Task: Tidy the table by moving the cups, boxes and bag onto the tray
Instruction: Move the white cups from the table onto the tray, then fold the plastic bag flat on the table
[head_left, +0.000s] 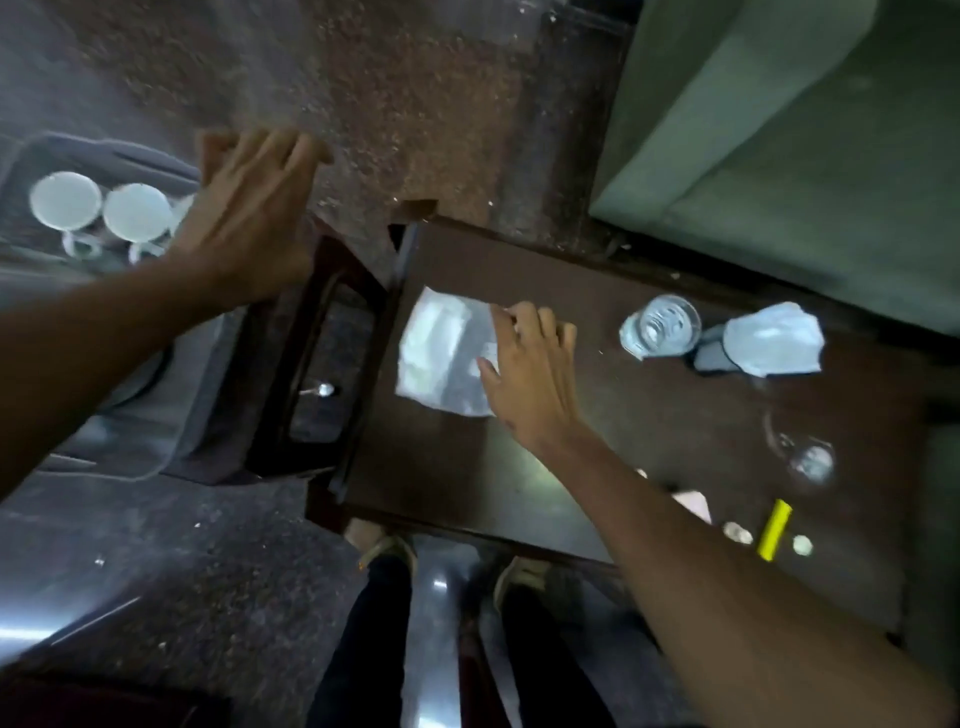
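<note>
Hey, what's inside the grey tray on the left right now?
Two white cups stand side by side in the grey tray, handles toward the camera. The left hand covers the tray's right part, so anything there is hidden.

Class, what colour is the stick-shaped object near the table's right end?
Yellow stick, clearest in the head view.

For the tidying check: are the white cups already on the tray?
Yes: two white cups stand upright on the grey tray.
</note>
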